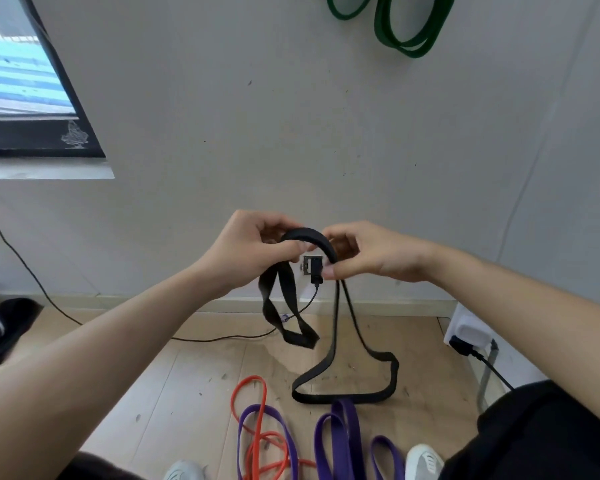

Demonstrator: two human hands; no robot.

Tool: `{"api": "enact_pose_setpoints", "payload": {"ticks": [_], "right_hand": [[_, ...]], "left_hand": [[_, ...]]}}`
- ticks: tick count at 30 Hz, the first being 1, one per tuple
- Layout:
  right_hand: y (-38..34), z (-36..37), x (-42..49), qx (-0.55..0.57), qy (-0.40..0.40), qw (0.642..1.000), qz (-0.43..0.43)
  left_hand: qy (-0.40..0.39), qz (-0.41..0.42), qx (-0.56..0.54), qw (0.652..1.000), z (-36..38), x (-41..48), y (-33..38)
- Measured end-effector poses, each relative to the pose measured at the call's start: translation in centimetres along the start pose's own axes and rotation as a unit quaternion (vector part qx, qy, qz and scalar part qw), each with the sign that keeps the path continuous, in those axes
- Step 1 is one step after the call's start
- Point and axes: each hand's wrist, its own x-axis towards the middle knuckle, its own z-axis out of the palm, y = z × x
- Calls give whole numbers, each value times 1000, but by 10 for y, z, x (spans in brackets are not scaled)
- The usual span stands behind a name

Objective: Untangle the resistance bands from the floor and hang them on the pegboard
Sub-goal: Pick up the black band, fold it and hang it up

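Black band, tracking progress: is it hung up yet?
No, the left hand and right hand hold the black band, its loop touching the floor.

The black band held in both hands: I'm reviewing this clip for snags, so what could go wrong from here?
The black flat rubber band touches the wide purple rubber band; lifting may drag it. Its twisted hanging loop dangles near the black wall plug and cable and might catch.

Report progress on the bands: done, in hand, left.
Done: green band hangs high on the wall. In hand: left hand and right hand grip the black band, its lower loop resting on the floor. Left: orange band and purple bands lie tangled on the floor.
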Motion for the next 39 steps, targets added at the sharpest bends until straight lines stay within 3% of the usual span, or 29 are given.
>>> {"api": "enact_pose_setpoints", "payload": {"ticks": [3,8,15,21,24,30,34,39], "right_hand": [[-15,12,6,79,69,993,-53],[-25,11,4,31,118,988,-96],[-25,-7,3,106,218,963,-115],[-10,-29,-8,141,169,975,-29],[-2,-27,-9,128,138,982,-27],[-4,-27,-12,116,195,971,-77],[-3,-32,-11,170,230,954,-83],[-1,-38,-12,215,253,941,-65]], "left_hand": [[-18,10,-17,1000,5,-1,2],[-6,6,-27,1000,6,-2,-2],[6,-10,38,999,4,0,-15],[9,-6,-92,996,2,1,-13],[1,-26,-118,993,4,0,-8],[-108,-100,-59,987,-5,0,-19],[-204,-106,14,973,-14,-1,-35],[-267,-107,9,958,-23,-2,-51]]}}
